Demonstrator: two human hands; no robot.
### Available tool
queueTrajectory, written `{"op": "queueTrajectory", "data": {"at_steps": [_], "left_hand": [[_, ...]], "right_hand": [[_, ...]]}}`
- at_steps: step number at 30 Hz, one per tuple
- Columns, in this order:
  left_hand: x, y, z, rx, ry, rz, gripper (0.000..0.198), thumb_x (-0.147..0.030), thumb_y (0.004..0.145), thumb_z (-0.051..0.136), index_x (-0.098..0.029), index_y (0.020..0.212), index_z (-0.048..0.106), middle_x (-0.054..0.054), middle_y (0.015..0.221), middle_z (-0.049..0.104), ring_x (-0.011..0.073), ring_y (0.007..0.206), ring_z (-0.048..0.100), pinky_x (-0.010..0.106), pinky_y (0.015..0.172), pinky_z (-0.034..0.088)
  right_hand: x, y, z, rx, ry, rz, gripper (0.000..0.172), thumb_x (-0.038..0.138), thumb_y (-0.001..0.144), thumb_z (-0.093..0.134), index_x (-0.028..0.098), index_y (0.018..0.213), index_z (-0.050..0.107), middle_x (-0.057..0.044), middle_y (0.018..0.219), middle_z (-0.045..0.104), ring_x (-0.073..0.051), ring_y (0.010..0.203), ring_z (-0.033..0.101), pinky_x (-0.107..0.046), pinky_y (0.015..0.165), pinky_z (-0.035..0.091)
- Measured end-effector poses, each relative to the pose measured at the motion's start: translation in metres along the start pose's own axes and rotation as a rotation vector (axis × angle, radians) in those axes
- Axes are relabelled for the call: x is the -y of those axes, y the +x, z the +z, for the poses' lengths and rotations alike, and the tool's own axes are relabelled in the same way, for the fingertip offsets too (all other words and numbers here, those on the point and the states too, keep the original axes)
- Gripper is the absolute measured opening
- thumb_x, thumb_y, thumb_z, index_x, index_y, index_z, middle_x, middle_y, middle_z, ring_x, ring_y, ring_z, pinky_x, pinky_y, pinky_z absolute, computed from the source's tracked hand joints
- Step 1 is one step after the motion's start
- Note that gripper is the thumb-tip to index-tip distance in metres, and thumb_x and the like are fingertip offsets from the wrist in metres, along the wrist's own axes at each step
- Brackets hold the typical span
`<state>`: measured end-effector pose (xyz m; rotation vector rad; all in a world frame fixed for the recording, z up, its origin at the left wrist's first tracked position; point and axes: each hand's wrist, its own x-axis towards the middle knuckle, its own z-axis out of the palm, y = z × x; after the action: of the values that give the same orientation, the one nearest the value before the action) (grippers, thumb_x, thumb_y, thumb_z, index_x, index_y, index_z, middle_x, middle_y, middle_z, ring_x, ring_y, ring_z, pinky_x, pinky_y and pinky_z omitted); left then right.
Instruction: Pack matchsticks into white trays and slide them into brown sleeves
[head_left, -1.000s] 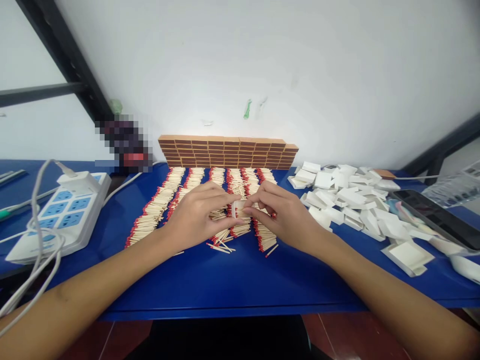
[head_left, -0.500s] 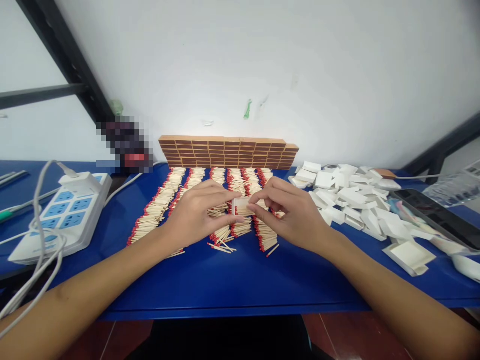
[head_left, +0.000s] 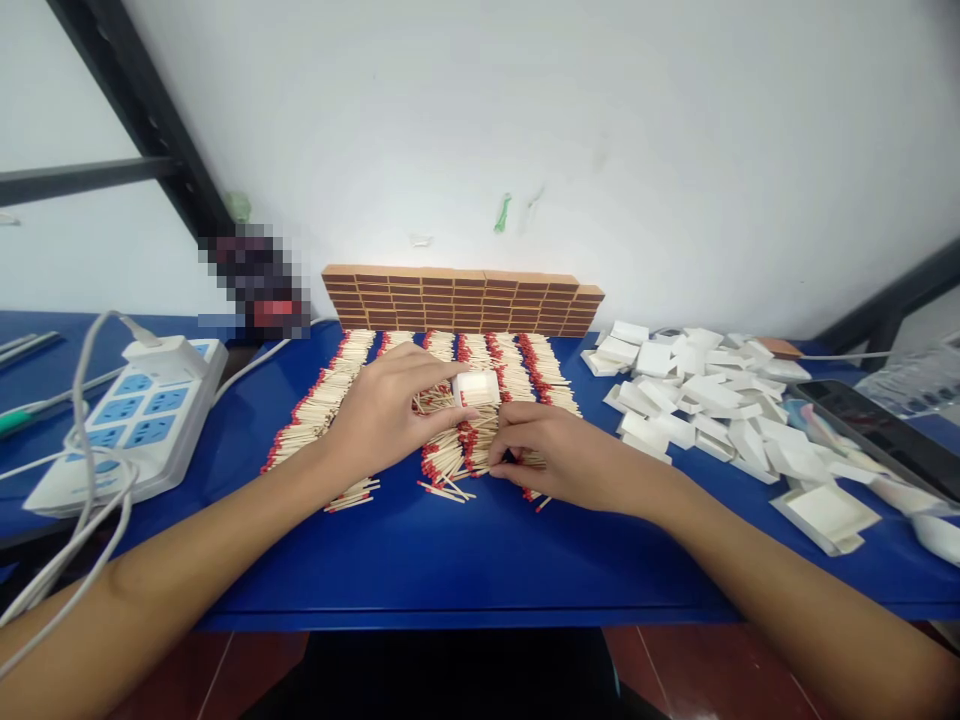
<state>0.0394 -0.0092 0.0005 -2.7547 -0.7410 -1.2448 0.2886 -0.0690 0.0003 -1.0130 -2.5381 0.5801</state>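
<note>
My left hand (head_left: 394,405) grips a small white matchbox tray (head_left: 487,381) between thumb and fingers, holding it above the rows of matches. Some red-headed matches lie inside the tray. Lower and to the right, my right hand (head_left: 551,450) has its thumb and fingers pinched together at the near part of the matches (head_left: 480,440). What its fingertips hold, if anything, is hidden. Several long rows of red-tipped matches (head_left: 311,420) run away from me on the blue table, partly covered by both hands.
Matchboxes with brown sides (head_left: 457,300) are stacked like a low wall against the white wall. To the right lies a heap of white trays (head_left: 705,385), beside a dark phone (head_left: 885,430). A power strip (head_left: 142,420) with white cables stands at the left on the blue table (head_left: 420,570).
My right hand has moved away from the tray, down toward the matches. The left hand still holds the tray, now turned so its inside shows more. The view has shifted slightly.
</note>
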Motion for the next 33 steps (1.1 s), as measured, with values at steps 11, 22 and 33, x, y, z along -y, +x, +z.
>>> {"op": "queueTrajectory", "data": {"at_steps": [11, 22, 33], "left_hand": [[0.002, 0.0, -0.001, 0.018, 0.007, 0.014, 0.04, -0.04, 0.089, 0.083, -0.018, 0.12, 0.075, 0.007, 0.095, 0.078, 0.0233, 0.094, 0.07, 0.037, 0.085, 0.055], [-0.011, -0.004, 0.007, 0.099, -0.17, 0.018, 0.042, -0.041, 0.087, 0.084, -0.019, 0.122, 0.075, 0.005, 0.089, 0.078, 0.0212, 0.089, 0.068, 0.036, 0.081, 0.055], [-0.014, -0.003, 0.007, 0.072, -0.226, 0.015, 0.041, -0.041, 0.088, 0.084, -0.02, 0.122, 0.075, 0.005, 0.09, 0.078, 0.0213, 0.088, 0.071, 0.036, 0.08, 0.057]], "right_hand": [[-0.002, -0.003, -0.008, -0.056, -0.014, 0.029, 0.008, 0.012, 0.095, 0.068, 0.019, 0.094, 0.07, -0.003, 0.094, 0.063, -0.015, 0.081, 0.06, -0.028, 0.07, 0.048], [-0.005, -0.001, -0.014, -0.358, -0.157, -0.044, 0.004, 0.019, 0.101, 0.064, 0.021, 0.099, 0.065, -0.004, 0.092, 0.058, -0.018, 0.084, 0.056, -0.031, 0.072, 0.044], [-0.002, -0.001, -0.009, -0.396, -0.213, -0.062, 0.005, 0.02, 0.102, 0.062, 0.021, 0.099, 0.066, -0.005, 0.09, 0.058, -0.019, 0.083, 0.056, -0.032, 0.071, 0.045]]}}
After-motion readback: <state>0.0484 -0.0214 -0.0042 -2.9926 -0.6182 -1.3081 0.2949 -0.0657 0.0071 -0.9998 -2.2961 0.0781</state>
